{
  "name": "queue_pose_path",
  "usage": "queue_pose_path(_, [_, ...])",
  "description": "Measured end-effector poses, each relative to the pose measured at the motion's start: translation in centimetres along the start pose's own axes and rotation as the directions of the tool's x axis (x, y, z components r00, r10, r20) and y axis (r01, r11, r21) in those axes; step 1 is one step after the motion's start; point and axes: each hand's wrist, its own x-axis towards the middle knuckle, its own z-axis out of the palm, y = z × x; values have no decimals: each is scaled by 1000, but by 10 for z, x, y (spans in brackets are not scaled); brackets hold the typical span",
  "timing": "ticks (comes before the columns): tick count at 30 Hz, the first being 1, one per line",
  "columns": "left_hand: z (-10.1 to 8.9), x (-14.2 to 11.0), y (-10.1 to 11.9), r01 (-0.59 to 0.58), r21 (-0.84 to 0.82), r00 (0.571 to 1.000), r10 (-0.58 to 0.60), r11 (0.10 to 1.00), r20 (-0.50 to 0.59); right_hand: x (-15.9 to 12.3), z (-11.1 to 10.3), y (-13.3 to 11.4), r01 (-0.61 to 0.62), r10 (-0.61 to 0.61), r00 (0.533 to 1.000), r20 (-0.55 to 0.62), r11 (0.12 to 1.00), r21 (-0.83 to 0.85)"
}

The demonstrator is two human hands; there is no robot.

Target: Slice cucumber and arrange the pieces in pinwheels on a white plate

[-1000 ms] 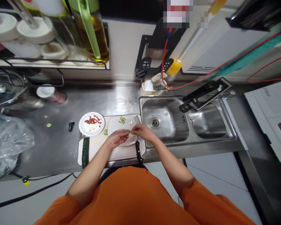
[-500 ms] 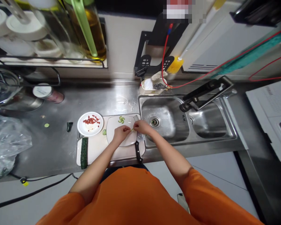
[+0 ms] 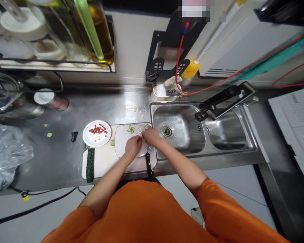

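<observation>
My left hand is closed in a pinch over the right part of a white square plate. Its fingertips meet those of my right hand, also pinched, above the plate's right edge. A small bit of green shows between them, seemingly a cucumber slice, mostly hidden by the fingers. Several green cucumber slices lie fanned at the plate's far side. The plate rests on a white cutting board. A knife with a black handle lies along the board's right side, its blade partly covered by my right hand.
A round white plate holds small red pieces. A dark green cucumber lies on the board's left end; a cucumber end is farther left. The sink and faucet are right, a plastic bag far left.
My hands have drawn closer together, the right shifting slightly away from me and left, covering more of the small green piece. The slices on the plate look unchanged.
</observation>
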Motion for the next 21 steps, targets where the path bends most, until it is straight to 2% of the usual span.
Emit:
queue_pose_path(5, [5, -1, -4, -48, 53, 998, 50, 997, -38, -4, 3, -1, 29, -31, 994, -104, 999, -22])
queue_pose_path(11, [10, -4, -13, -179, 129, 981, 186, 975, -46, -13, 14, 0, 38, -46, 988, -146, 998, -51])
queue_pose_path(17, [14, -9, -25, -381, 204, 912, 403, 902, -78, -38, 35, -3, 23, -29, 974, -224, 999, -32])
queue_pose_path(21, [17, -14, -30, -444, 254, 874, 478, 859, -91, -54, 53, -13, -21, 9, 945, -327, 999, -33])
